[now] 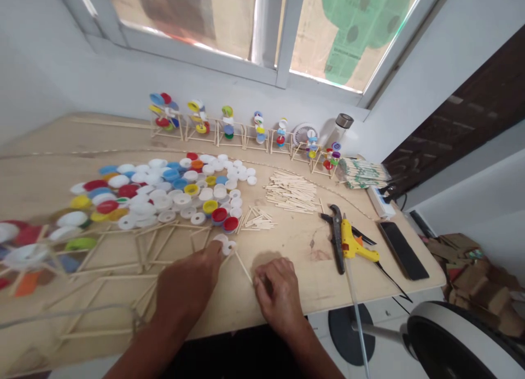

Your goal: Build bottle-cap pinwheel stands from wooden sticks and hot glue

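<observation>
My left hand (186, 283) is closed, its fingertips pinching at the edge of a pair of white bottle caps (228, 248) near the front of the table. From those caps a thin wooden stick (244, 266) slants down to the right. The stick's lower end meets the curled fingers of my right hand (279, 291), which are closed on it. Just beyond my left hand lies a heap of bottle caps (164, 187), white, red, blue and yellow. Stick frames (143, 248) stand beside and behind my left wrist.
Cut sticks (291, 192) and shorter pieces (258, 219) lie mid-table. A yellow glue gun (350, 242), a black-handled cutter (337, 239) and a phone (404, 250) are at right. Small wheel models (227, 128) line the wall. A fan (459, 340) stands by the front right edge.
</observation>
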Demonstrator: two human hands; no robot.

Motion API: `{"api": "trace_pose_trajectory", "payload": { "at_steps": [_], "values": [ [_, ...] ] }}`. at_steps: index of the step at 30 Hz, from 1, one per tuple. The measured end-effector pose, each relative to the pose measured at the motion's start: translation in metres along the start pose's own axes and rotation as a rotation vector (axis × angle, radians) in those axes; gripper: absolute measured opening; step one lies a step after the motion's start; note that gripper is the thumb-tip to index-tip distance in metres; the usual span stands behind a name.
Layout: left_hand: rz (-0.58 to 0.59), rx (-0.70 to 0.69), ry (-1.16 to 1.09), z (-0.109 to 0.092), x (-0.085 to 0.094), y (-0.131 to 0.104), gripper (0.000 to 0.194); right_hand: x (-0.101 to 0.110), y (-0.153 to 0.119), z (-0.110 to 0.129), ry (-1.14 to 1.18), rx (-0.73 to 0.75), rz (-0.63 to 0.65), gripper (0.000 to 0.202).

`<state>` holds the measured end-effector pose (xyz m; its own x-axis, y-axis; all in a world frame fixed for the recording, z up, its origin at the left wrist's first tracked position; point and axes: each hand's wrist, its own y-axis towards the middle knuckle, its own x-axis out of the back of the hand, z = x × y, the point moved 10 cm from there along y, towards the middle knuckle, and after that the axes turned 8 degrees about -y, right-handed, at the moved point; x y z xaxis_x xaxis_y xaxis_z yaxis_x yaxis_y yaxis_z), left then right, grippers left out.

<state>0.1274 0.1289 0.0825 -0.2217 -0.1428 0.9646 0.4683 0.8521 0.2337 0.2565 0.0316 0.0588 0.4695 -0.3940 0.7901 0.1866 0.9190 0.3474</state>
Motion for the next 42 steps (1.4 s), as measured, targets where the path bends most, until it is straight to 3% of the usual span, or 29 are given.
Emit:
{"api": "trace_pose_trajectory", "payload": {
  "at_steps": [4,9,14,21,27,34,42],
  "values": [
    [0.008,-0.013,0.0,0.003,-0.005,-0.007,0.028,0.001,0.001,0.0,0.015,-0.012,-0.001,0.014],
    [-0.297,-0.234,-0.139,-0.019,0.014,-0.043,0.028,0.002,0.0,-0.004,0.094,-0.056,-0.013,0.013],
    [-0.297,-0.447,-0.332,-0.035,0.009,-0.077,0.02,0.018,0.005,-0.026,0.173,-0.138,-0.104,0.014],
    [-0.42,-0.459,-0.479,-0.028,0.0,-0.091,0.021,0.053,0.049,-0.063,-0.241,-0.201,-0.189,0.016],
    [-0.43,-0.494,-0.434,-0.029,0.0,-0.087,0.019,0.046,0.093,-0.093,-0.641,-0.286,0.051,0.015],
    [-0.445,-0.478,-0.426,-0.029,0.001,-0.089,0.018,0.029,0.112,-0.105,-0.751,-0.243,0.177,0.016],
    [-0.478,-0.408,-0.443,-0.031,0.006,-0.089,0.022,0.017,0.121,-0.104,-0.8,-0.105,0.312,0.016]
  ]
}}
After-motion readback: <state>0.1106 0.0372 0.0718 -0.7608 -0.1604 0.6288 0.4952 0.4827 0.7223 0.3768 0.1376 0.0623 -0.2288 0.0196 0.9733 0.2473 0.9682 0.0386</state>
